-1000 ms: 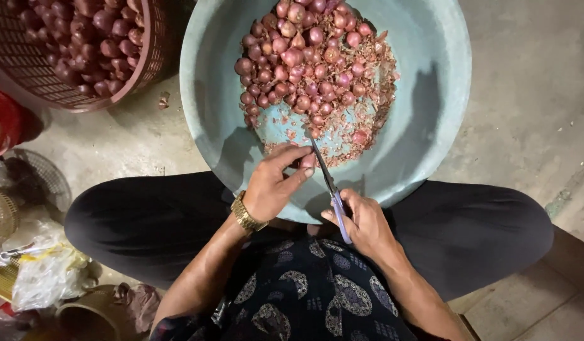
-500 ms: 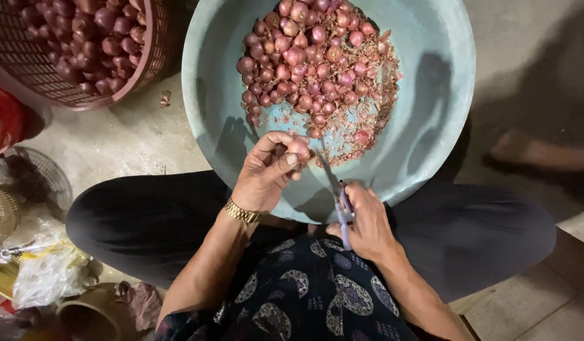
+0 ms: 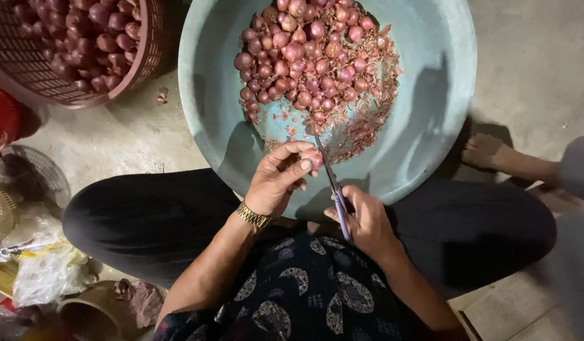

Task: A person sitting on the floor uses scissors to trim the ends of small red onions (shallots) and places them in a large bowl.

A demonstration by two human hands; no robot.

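Note:
My left hand (image 3: pixel 277 180), with a gold watch on the wrist, pinches a small shallot (image 3: pixel 314 159) over the near rim of a large teal basin (image 3: pixel 430 95). My right hand (image 3: pixel 365 221) grips a knife with a purple handle (image 3: pixel 338 201); its blade runs up to the shallot. A heap of peeled shallots (image 3: pixel 304 57) and loose reddish skins lies in the far part of the basin.
A red-brown plastic basket (image 3: pixel 71 50) full of unpeeled shallots stands at the top left. Plastic bags and small baskets (image 3: pixel 39 271) lie at the lower left. Another person's bare foot (image 3: pixel 487 151) rests on the concrete floor right of the basin.
Both hands have shifted slightly; my left hand has turned the shallot against the blade. Another person's foot has come into view on the right.

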